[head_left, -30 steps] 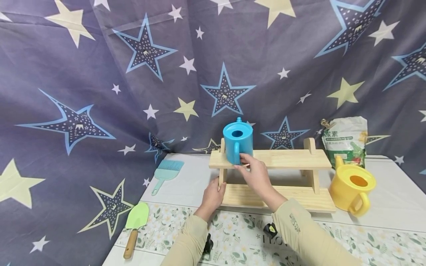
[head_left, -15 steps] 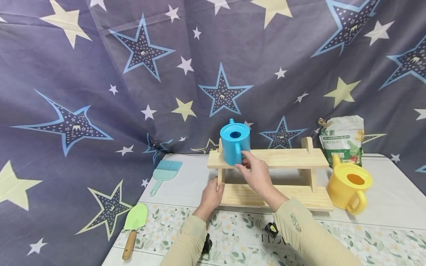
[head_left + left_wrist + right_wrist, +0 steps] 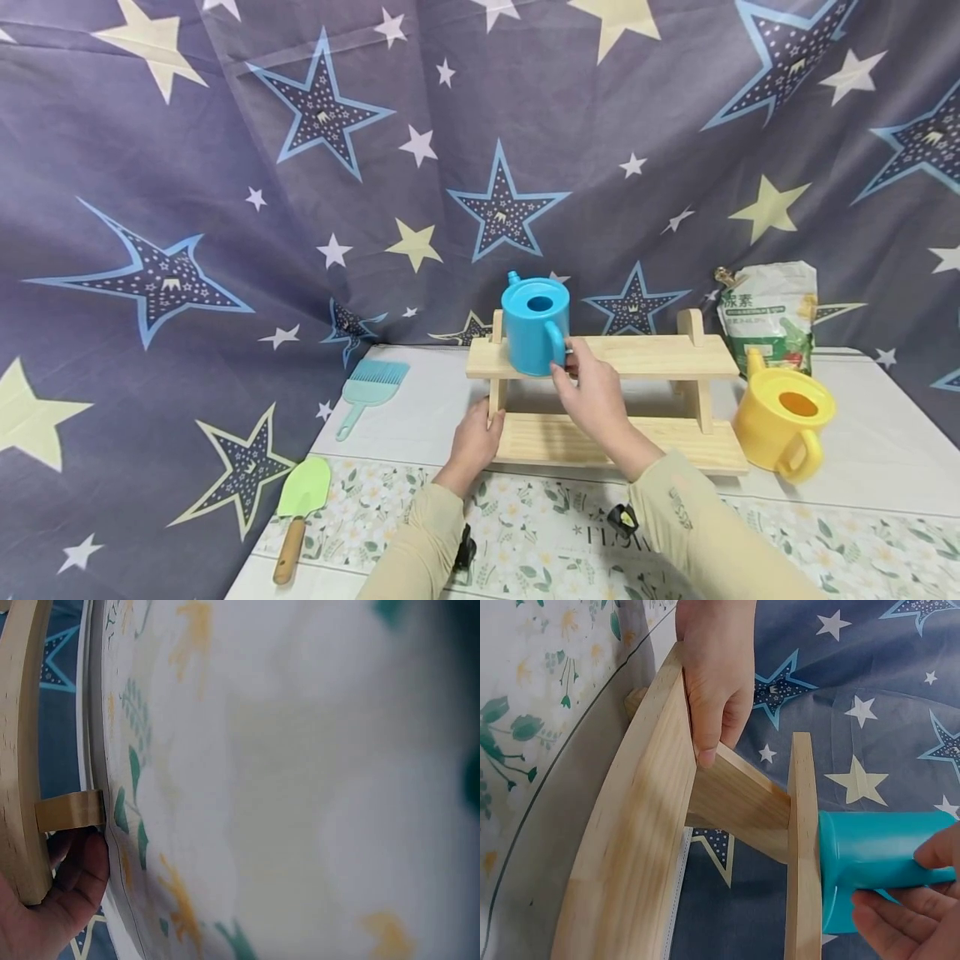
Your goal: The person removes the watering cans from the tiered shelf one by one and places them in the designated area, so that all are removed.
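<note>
A blue watering can [image 3: 531, 342] stands upright on the upper board at the left end of a two-tier wooden shelf [image 3: 648, 357]. My right hand [image 3: 596, 398] pinches the can's handle between thumb and fingers, low down near the board. The spout points back and left, the handle front and right. My left hand [image 3: 474, 440] grips the left end of the lower board; in the right wrist view its thumb [image 3: 707, 746] lies on top, beside the upright. From the left wrist view, the fingers [image 3: 86, 877] curl under the wood.
A yellow watering can [image 3: 783, 417] stands right of the shelf, before a white and green bag [image 3: 768, 317]. To the left lie a light blue brush [image 3: 375, 382] and a green trowel with a wooden handle [image 3: 306, 492]. A starry curtain [image 3: 420, 83] hangs behind.
The blue watering can has turned on the upper board, its spout swinging left and its handle right. My right hand has moved slightly right with the handle; the left hand keeps its place.
</note>
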Motion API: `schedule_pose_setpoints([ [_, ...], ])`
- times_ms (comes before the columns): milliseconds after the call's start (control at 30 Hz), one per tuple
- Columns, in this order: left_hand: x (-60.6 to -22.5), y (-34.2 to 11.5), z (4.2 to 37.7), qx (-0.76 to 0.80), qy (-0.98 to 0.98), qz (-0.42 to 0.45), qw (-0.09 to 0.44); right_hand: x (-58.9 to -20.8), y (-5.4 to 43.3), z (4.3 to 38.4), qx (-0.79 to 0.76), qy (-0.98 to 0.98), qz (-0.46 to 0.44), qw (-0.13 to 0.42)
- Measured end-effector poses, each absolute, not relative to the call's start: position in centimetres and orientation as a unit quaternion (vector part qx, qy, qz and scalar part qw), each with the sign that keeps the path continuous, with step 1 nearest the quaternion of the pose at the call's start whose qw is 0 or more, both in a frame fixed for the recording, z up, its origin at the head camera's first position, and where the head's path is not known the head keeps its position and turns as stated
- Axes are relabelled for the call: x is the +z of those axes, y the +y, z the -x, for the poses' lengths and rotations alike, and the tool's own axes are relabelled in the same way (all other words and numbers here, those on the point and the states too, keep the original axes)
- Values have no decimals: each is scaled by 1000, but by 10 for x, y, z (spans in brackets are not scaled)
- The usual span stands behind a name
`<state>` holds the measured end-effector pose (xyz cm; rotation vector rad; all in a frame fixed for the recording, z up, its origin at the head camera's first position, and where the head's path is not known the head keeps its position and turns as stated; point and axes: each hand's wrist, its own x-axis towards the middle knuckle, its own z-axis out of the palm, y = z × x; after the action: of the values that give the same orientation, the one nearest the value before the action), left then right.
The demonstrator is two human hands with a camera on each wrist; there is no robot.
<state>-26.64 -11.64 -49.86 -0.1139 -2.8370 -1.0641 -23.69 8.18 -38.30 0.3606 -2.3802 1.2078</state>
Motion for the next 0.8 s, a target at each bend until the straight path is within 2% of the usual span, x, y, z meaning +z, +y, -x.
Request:
schedule_pose_setpoints([
  [800, -499, -117, 267, -358, -931, 40, 57, -388, 101, 233, 436, -850, -153, 254],
])
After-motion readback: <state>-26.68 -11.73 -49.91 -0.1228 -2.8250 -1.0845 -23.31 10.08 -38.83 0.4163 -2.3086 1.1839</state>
